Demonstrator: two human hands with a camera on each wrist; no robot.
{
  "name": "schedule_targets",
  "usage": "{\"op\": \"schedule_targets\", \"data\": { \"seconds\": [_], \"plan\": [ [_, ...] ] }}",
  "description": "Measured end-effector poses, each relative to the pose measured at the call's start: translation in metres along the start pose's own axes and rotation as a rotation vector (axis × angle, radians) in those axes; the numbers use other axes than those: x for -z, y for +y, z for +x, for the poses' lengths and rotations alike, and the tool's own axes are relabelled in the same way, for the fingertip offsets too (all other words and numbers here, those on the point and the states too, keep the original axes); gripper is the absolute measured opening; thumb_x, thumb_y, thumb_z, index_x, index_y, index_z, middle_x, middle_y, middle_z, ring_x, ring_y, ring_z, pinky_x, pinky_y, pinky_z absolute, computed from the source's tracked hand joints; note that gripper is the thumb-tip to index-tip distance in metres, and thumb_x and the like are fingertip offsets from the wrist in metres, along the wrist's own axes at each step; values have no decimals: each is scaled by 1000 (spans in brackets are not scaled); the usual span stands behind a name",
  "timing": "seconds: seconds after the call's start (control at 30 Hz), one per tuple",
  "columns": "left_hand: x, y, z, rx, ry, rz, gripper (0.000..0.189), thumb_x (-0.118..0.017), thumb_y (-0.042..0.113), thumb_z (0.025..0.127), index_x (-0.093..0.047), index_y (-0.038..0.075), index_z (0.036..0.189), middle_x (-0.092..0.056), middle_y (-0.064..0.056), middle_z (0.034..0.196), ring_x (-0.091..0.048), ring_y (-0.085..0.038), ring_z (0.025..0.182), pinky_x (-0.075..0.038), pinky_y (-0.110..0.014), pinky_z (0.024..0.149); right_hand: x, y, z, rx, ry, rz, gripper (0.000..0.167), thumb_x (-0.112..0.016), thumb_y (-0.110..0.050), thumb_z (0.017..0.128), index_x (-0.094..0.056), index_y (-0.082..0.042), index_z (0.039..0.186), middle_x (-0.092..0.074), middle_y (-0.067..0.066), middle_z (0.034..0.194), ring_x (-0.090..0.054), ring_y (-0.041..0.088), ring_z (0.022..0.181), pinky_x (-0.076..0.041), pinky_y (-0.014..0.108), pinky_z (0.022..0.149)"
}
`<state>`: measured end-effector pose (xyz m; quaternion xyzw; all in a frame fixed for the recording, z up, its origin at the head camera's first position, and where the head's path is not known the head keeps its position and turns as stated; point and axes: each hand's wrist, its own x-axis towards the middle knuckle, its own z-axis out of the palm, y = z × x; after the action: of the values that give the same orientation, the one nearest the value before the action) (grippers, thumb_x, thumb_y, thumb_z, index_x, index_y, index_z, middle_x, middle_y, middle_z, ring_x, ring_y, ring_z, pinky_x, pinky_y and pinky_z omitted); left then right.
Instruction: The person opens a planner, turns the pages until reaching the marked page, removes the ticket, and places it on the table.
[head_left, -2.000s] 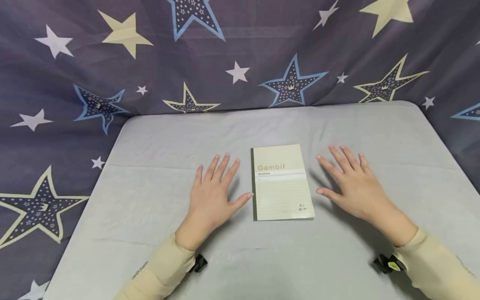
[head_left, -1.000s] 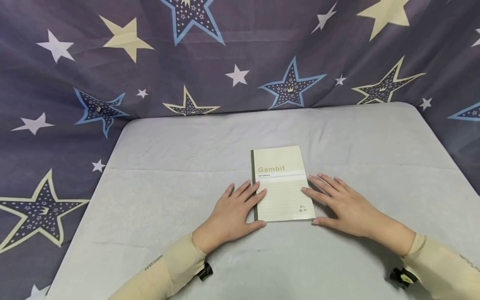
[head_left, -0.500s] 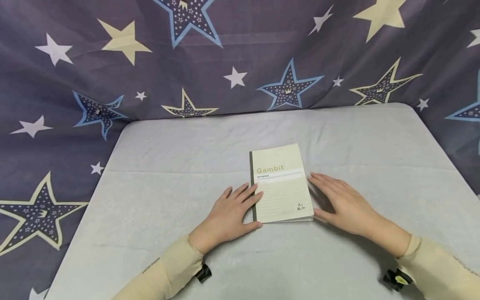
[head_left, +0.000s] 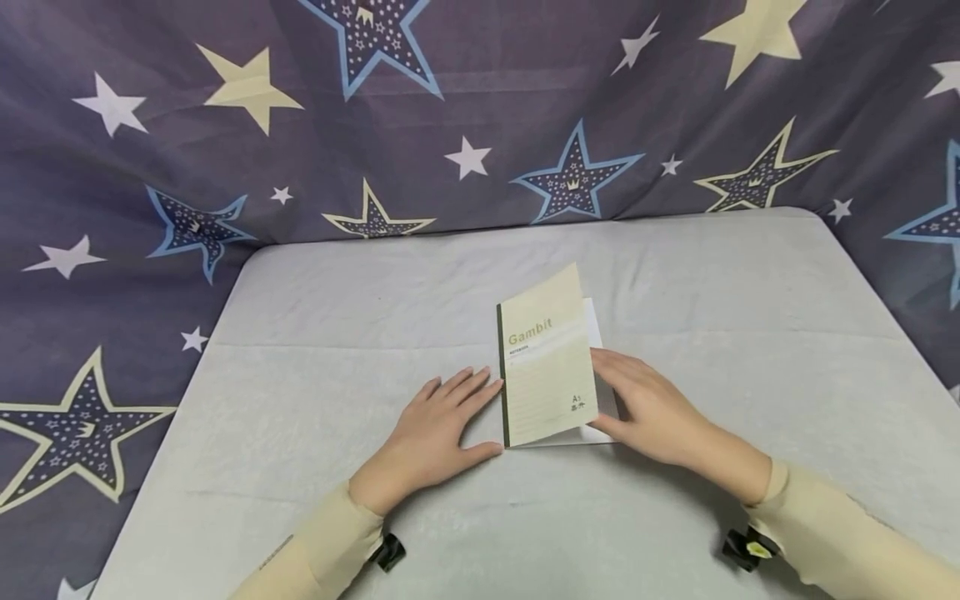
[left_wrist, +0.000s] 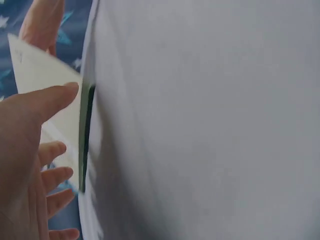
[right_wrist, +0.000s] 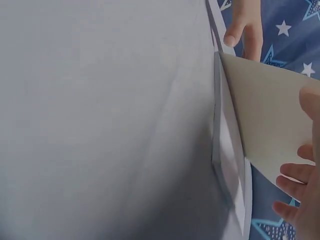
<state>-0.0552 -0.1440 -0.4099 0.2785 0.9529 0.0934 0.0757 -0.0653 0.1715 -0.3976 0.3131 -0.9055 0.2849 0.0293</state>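
Observation:
A cream notebook [head_left: 551, 375] with a dark spine and "Gambit" printed on it lies on the grey-covered table in the head view. Its front cover is raised at the right, and a strip of white page [head_left: 594, 325] shows beneath. My right hand [head_left: 656, 408] touches the cover's free edge with extended fingers; in the right wrist view, thumb and fingers [right_wrist: 295, 172] lie along the inner face of the cover [right_wrist: 272, 110]. My left hand [head_left: 438, 433] lies spread beside the spine [head_left: 503, 375], index and thumb tips close to it; whether they touch is hard to tell.
A grey cloth [head_left: 337, 317] covers the table. Behind and to the left hangs a dark purple curtain [head_left: 495, 92] with star prints. Each sleeve cuff has a small black device [head_left: 388, 552] under it.
The notebook's cover has risen from lying flat, its right edge swinging up and leftward with my right hand. My left hand came onto the spine side, then slid slightly left off the cover.

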Motion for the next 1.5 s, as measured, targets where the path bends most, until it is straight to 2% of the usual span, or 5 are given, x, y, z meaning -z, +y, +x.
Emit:
{"op": "schedule_targets", "data": {
  "seconds": [0.33, 0.8, 1.07, 1.3, 1.5],
  "plan": [
    [15, -36, -36, 67, 121, -80, 83, -66, 57, 88, -35, 20, 156, -29, -2, 161, -26, -29, 147, -22, -56, 116, -20, -13, 28, 154, -29, 17, 71, -73, -36, 89, -47, -2, 145, -46, 13, 150, -45, 35, 135, -35, 53, 110],
    [25, -82, -78, 102, 186, -280, 96, -79, 49, 81, -29, 19, 158, -27, -4, 162, -27, -34, 146, -25, -62, 112, -53, -24, 58, 167, -201, 14, 66, -65, -41, 95, -45, -9, 149, -40, 9, 155, -38, 26, 141, -31, 46, 114],
    [33, -94, -82, 132, 187, -447, 103, -85, 31, 79, -23, 19, 159, -21, -7, 163, -23, -40, 146, -24, -67, 109, -57, -25, 62, 186, -234, -28, 64, -66, -39, 94, -48, -9, 147, -40, 11, 155, -37, 27, 142, -32, 46, 113],
    [38, -94, -76, 65, 176, -478, 100, -87, 27, 76, -29, 15, 157, -21, -9, 163, -20, -42, 146, -22, -70, 108, -55, -28, 61, 178, -296, -79, 66, -65, -41, 95, -44, -10, 150, -35, 10, 158, -31, 27, 145, -29, 46, 115],
    [41, -95, -77, 66, 120, -476, 99, -88, 28, 74, -33, 15, 156, -21, -10, 163, -19, -44, 145, -22, -73, 106, -57, -28, 63, 181, -318, -110, 66, -62, -43, 96, -43, -12, 151, -33, 9, 159, -29, 26, 146, -28, 46, 116]
  ]
}}
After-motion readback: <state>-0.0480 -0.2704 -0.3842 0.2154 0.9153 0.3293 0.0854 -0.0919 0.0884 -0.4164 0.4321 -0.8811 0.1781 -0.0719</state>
